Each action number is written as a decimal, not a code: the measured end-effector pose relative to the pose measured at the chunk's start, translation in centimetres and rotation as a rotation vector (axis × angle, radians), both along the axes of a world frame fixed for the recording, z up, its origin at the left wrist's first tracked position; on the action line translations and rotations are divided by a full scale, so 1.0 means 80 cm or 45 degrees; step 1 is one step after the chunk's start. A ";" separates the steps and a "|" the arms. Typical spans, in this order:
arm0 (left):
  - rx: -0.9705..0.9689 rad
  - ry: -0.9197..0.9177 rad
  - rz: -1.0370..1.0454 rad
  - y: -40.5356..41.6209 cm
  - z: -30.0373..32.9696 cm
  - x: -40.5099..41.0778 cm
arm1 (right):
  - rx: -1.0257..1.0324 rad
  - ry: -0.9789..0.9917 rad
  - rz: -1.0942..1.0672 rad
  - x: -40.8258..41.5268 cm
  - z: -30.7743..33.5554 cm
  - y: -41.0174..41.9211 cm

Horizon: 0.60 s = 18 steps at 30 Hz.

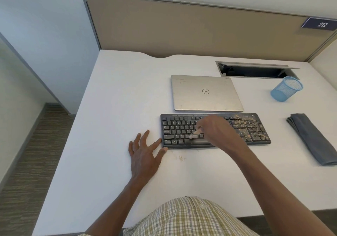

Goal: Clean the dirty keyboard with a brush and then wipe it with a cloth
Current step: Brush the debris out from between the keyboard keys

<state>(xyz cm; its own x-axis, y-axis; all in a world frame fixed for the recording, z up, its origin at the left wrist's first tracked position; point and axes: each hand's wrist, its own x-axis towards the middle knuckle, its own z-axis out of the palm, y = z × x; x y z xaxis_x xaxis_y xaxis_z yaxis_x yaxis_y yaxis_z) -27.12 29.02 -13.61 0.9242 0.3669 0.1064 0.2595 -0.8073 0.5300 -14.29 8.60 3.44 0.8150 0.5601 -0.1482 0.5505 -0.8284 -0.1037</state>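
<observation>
A black keyboard (pixel 175 128) lies on the white desk (pixel 113 108), its right part and number pad covered in tan crumbs. My right hand (pixel 217 132) hovers over the keyboard's middle and grips a small pale brush (pixel 194 135), blurred, its bristles on the lower key rows near the space bar. My left hand (pixel 144 148) lies flat on the desk with fingers spread, the thumb and a fingertip touching the keyboard's left front corner. A folded grey cloth (pixel 311 137) lies on the desk to the right of the keyboard.
A closed silver laptop (pixel 206 92) sits just behind the keyboard. A blue mesh cup (pixel 285 89) stands at the back right, beside an open cable slot (pixel 255 70). A few crumbs (pixel 181 158) lie on the desk in front of the keyboard. A tan partition (pixel 182 28) backs the desk.
</observation>
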 end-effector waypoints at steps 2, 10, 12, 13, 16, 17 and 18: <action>0.003 -0.005 0.000 0.000 -0.001 -0.001 | 0.112 0.035 0.024 -0.001 -0.001 0.008; -0.003 0.027 0.000 0.000 0.003 -0.001 | -0.078 -0.006 -0.134 -0.007 -0.001 -0.004; -0.003 0.024 -0.005 0.000 0.002 -0.001 | -0.028 0.003 -0.103 -0.006 0.002 0.000; -0.002 0.025 -0.004 0.000 0.003 -0.001 | 0.033 0.037 -0.080 -0.007 -0.001 0.002; -0.009 0.034 -0.003 0.000 0.003 -0.002 | 0.150 0.109 -0.095 -0.013 -0.010 -0.001; -0.014 0.029 -0.002 0.000 0.003 -0.001 | 0.169 0.116 -0.148 -0.011 -0.012 -0.004; -0.015 0.022 -0.002 0.000 0.002 -0.001 | 0.150 0.130 -0.195 -0.010 -0.010 -0.008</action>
<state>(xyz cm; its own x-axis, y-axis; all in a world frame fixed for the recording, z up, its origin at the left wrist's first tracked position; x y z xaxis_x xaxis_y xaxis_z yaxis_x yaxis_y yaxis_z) -27.22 29.03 -13.42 0.9264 0.3666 0.0860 0.2676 -0.8016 0.5347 -15.12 7.96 2.60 0.8760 0.4493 -0.1751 0.4008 -0.8803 -0.2537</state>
